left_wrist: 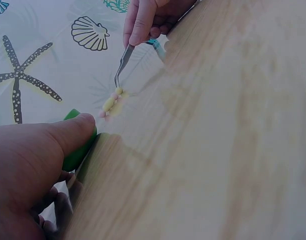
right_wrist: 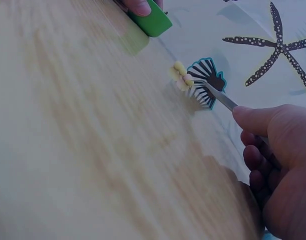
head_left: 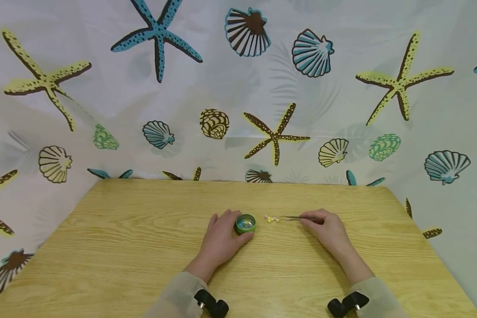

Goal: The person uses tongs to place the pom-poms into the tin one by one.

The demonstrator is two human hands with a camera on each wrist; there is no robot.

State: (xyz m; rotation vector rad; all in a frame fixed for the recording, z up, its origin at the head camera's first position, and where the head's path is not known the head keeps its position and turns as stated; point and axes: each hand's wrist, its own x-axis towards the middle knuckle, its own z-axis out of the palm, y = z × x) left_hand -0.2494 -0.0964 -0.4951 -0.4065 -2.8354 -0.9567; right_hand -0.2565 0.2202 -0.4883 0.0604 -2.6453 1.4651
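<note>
A small round green container [head_left: 246,232] stands on the table, with yellowish bits [head_left: 245,224] inside it. My left hand [head_left: 221,242] grips its side, thumb at the near edge and fingers at the far left. Just right of it lies a little cluster of pale yellow and pink beads [head_left: 272,219]. In my right hand [head_left: 329,232], thumb and fingers pinch a pair of bent-tip metal tweezers [head_left: 292,217], pointing left. The tweezers' tips [left_wrist: 117,85] are right at the end bead of the cluster in the left wrist view.
The light wooden table [head_left: 143,221] ends at a straight far edge. Behind it and along both sides hangs a white cloth [head_left: 206,88] printed with starfish and shells. Each sleeve carries a black clamp-like mount [head_left: 211,304] near the wrist.
</note>
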